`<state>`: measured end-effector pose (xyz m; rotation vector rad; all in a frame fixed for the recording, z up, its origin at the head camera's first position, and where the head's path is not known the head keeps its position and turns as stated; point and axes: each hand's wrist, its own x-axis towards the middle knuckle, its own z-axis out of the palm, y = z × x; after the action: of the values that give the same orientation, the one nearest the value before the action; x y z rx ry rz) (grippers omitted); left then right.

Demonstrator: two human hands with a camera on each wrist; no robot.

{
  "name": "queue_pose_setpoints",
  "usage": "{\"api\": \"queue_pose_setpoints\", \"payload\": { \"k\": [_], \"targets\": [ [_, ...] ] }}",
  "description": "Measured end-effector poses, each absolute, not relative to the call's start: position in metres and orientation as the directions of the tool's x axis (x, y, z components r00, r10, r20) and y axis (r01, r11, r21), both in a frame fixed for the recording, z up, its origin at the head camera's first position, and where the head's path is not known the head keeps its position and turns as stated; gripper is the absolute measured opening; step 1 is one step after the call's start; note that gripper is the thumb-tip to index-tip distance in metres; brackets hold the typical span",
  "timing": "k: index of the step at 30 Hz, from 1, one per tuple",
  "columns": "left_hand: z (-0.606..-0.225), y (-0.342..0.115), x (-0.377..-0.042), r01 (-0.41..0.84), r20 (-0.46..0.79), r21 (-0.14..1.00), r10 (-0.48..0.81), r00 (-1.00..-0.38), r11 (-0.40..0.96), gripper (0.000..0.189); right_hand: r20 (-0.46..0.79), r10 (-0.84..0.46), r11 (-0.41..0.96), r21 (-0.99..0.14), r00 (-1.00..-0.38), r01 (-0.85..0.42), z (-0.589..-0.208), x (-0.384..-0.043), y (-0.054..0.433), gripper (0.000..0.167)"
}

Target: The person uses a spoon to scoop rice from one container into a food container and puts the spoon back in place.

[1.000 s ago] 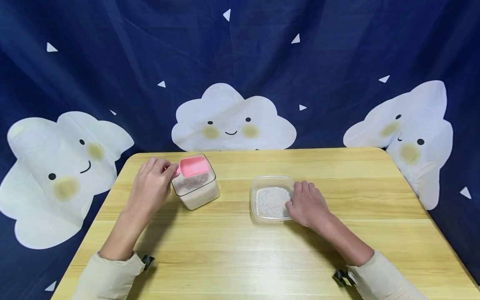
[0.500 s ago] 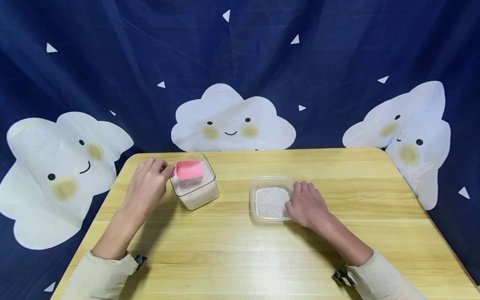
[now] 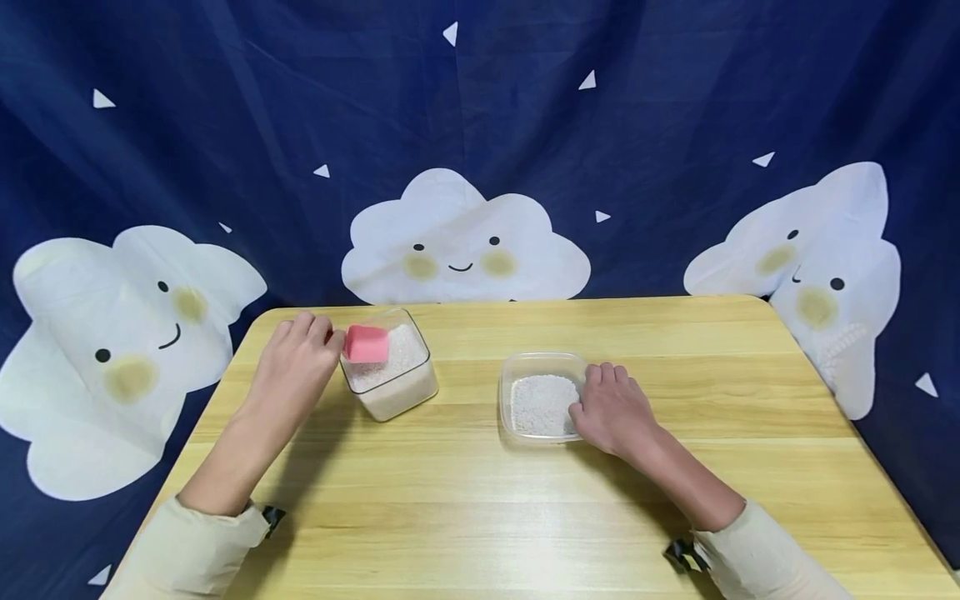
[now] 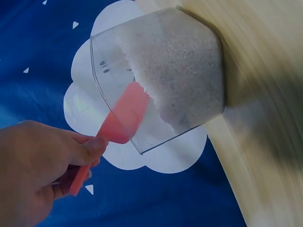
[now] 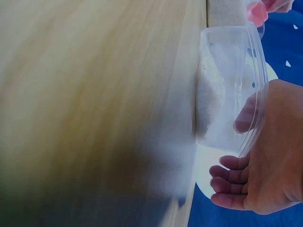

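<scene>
My left hand (image 3: 294, 367) pinches the handle of a pink scoop (image 3: 367, 345) between thumb and fingers. The scoop's bowl dips inside a clear square canister (image 3: 401, 402), tilted, with its edge at the white rice-like grains (image 4: 177, 61) in the left wrist view. To the right, my right hand (image 3: 617, 410) holds the side of a low, clear plastic container (image 3: 507, 408). Its thumb reaches over the rim to the inside, and the other fingers curl along the outer wall. A layer of similar white grains (image 3: 545, 403) covers the container's bottom.
Both vessels stand on a light wooden table (image 3: 465, 500), a hand's width or more apart. Behind it hangs a dark blue curtain (image 3: 645, 125) with smiling white clouds. Black straps (image 3: 684, 556) show at the sleeve cuffs.
The scoop has moved left and down into the canister, tipping from level to tilted. My left hand has shifted slightly left with it. The right hand and its container have stayed put.
</scene>
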<state>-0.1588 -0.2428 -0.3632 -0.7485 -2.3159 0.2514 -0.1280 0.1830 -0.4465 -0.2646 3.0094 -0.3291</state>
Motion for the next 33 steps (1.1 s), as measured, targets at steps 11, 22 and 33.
{"api": "queue_pose_setpoints", "payload": {
  "k": [11,22,33],
  "targets": [
    [-0.365,-0.236,-0.165,0.483,0.498,-0.398,0.626,-0.600,0.780,0.026,-0.082,-0.178,0.963,-0.219,-0.981,-0.157,-0.447,-0.128,0.183,0.034],
    [-0.361,-0.228,-0.168,0.521,0.488,-0.419,0.668,-0.562,0.744,0.028,-0.077,-0.181,0.962,-0.219,-0.981,-0.160,-0.447,-0.128,0.182,0.032],
    [-0.359,-0.225,-0.169,0.539,0.430,-0.431,0.690,-0.582,0.723,0.021,-0.072,-0.178,0.964,-0.212,-0.981,-0.159,-0.447,-0.128,0.182,0.031]
  ]
}}
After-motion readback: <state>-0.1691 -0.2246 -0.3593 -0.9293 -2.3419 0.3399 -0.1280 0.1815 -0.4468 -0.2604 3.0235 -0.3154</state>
